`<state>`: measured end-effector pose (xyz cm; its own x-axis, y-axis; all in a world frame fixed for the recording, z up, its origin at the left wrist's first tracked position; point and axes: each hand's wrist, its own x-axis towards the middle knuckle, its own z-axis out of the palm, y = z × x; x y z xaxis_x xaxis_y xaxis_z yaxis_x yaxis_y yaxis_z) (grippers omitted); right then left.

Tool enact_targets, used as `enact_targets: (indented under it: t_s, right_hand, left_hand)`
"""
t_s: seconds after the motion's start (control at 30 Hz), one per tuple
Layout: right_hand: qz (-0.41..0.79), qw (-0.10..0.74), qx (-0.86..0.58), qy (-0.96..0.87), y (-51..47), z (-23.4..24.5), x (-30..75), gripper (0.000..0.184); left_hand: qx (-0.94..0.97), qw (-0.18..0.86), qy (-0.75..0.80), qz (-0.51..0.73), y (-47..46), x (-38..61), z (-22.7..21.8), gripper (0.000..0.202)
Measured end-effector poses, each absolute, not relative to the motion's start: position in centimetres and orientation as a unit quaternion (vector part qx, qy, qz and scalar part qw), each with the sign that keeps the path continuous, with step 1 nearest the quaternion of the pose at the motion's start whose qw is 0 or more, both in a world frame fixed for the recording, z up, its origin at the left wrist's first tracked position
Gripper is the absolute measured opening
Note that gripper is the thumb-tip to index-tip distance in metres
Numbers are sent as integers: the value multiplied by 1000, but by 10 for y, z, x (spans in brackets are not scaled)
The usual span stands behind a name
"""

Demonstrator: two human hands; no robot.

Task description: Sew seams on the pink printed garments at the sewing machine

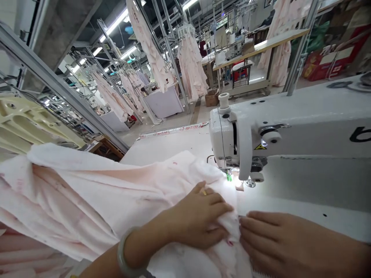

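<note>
A soft pale pink plush fabric (pixel 139 193) with small reddish marks spreads across the machine bed and hangs off to the left. Its right edge runs up to the needle area of a white sewing machine (pixel 223 135), where a lamp lights a small green part (pixel 228 176). My left hand (pixel 203 216), with a ring and a pale bangle, lies on the fabric below the needle, its fingers bent and gripping a fold. My right hand (pixel 269 239) has its fingers pressed together at the fabric's right edge; its thumb is hidden.
A white machine table (pixel 168 143) extends behind the fabric. Cream-coloured machine casting (pixel 34 119) stands at left beside a metal rail. Pink garments (pixel 191 61) hang from overhead racks. A wooden-edged table (pixel 263 46) and a red box (pixel 324 63) stand farther back.
</note>
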<state>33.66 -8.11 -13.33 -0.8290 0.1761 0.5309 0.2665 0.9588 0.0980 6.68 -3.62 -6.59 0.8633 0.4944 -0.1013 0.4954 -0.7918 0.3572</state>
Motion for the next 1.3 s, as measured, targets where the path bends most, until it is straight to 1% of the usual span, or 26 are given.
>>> enact_targets:
  t_s: [0.1,0.23,0.33,0.47,0.53,0.63,0.8,0.93,1.03,1.07,1.17,1.2,1.3]
  right_hand:
    - [-102,264,-104,-954,-97,-138,327,31]
    - [-83,295,-126,-943,-101,-142,324,38]
    - [-71,312,-130,-938,-97,-138,325,35]
    - [-35,300,-133,-944,-93,-131,328,35]
    - [-14,290,-139,-947,-92,-132,330,38]
    - [-6,301,-143,-943,-89,-137,332,40]
    - [-68,322,-146,-933,-71,-142,339,33]
    - [-135,316,-182,-921,-55,-143,347,39]
    - [-145,308,-187,-921,-49,-149,351,41]
    - [-143,305,-186,-923,-48,-152,352,41]
    - [-127,307,-189,-924,-49,-154,350,38]
    - [-120,313,-189,-923,-50,-153,348,37]
    - [-100,326,-192,-920,-54,-147,344,34]
  left_hand:
    - [943,158,290,33,-45,62,-88,31]
    - [913,183,326,165,-43,62,-105,29]
    - [916,175,300,201,-43,64,-108,28]
    - [944,99,237,208,-46,67,-115,27]
    - [946,84,231,212,-47,68,-119,27]
    - [951,74,231,192,-43,70,-124,29]
    - [958,66,250,123,-15,81,-126,30]
    - [958,71,265,83,19,91,-115,28]
    - [959,78,267,59,24,91,-99,30]
    - [958,78,269,60,19,90,-93,33]
    - [952,67,281,96,-13,87,-86,51]
    - [948,63,290,116,-25,86,-88,53]
    - [933,35,327,150,-52,89,-102,40]
